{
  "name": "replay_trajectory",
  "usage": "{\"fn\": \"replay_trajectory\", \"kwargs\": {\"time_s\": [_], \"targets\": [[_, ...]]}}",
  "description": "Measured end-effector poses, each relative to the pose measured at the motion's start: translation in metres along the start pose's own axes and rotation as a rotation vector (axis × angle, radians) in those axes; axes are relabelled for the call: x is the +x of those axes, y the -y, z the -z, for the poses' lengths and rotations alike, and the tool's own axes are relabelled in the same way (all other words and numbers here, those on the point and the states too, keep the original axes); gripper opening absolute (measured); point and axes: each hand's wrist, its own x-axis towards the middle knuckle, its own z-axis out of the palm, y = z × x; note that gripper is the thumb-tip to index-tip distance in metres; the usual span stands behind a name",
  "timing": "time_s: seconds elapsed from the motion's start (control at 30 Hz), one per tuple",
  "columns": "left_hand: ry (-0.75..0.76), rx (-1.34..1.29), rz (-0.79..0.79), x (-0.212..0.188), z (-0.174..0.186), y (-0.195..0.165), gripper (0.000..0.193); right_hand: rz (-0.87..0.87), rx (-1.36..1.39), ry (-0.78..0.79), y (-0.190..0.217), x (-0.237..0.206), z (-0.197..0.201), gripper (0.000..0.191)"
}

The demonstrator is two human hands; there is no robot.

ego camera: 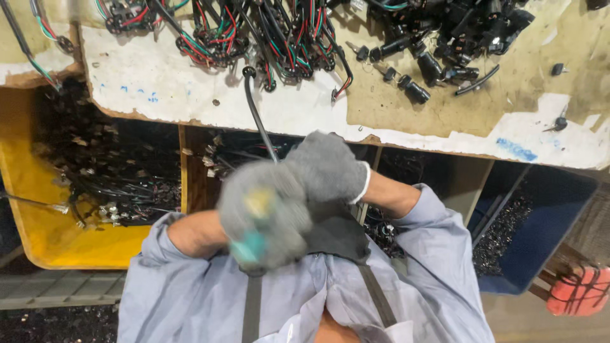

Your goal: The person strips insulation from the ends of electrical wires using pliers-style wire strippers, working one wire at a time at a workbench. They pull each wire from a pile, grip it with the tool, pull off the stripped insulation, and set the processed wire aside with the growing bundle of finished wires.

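Gripping close to the chest, both hands in grey knitted gloves are bunched together over a thin black cable (257, 121) that rises from between them toward the table. The left hand (264, 213), blurred, has its fingers curled tight around a small tool or part with a teal and yellowish body (253, 244); what exactly it is cannot be told through the blur. The right hand (327, 166) sits just above and touching the left, fingers folded shut, seemingly pinching the lower end of that cable, though the contact itself is hidden by the glove. The cable runs up and away to a small looped end (248, 72) lying on the worn, white-patched table (159, 89). By the look of it, doing this well means keeping the right hand's hold steady and near the working end so the cable does not whip about, and keeping the teal piece square to it rather than tilted; with the hands this close, a slip could pull the far end across the table. Beyond them lies a tangle of black, red and green wire harnesses (254, 32), with black cylindrical key switches (438, 44) heaped to the right. Below the table edge, a yellow plastic bin (38, 209) holds more wired parts on the left, and a dark blue bin (553, 216) sits on the right.
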Motion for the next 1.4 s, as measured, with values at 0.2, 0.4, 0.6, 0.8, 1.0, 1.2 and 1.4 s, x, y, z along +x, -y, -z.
{"fn": "replay_trajectory", "kwargs": {"time_s": [0.2,0.4,0.6,0.8,1.0,1.2,1.4], "targets": [[0.008,0.374,-0.15,0.049,-0.019,-0.017,0.032,0.175,-0.019,-0.031,0.009,-0.007,0.003,0.03],[-0.465,1.236,0.268,0.14,0.028,0.07,0.035,-0.134,0.064,-0.074,-0.002,-0.038,0.01,0.032],[-0.563,1.078,0.132,0.087,0.036,0.094,0.014,-0.848,-0.47,-0.534,-0.069,-0.12,0.045,0.03],[-0.469,1.145,0.392,0.054,0.043,0.065,0.02,-0.924,-0.334,-0.595,-0.09,-0.151,0.035,0.029],[-0.346,1.334,0.315,0.078,0.036,0.056,0.017,-0.629,0.395,-1.082,-0.062,-0.144,0.04,0.036],[-0.281,1.4,0.15,0.077,0.055,0.057,0.022,-0.434,1.399,-1.244,-0.049,-0.104,0.024,0.034],[-0.218,1.202,0.462,0.074,0.061,0.061,0.015,-0.769,1.066,-0.651,-0.024,-0.075,-0.006,0.015]]}}
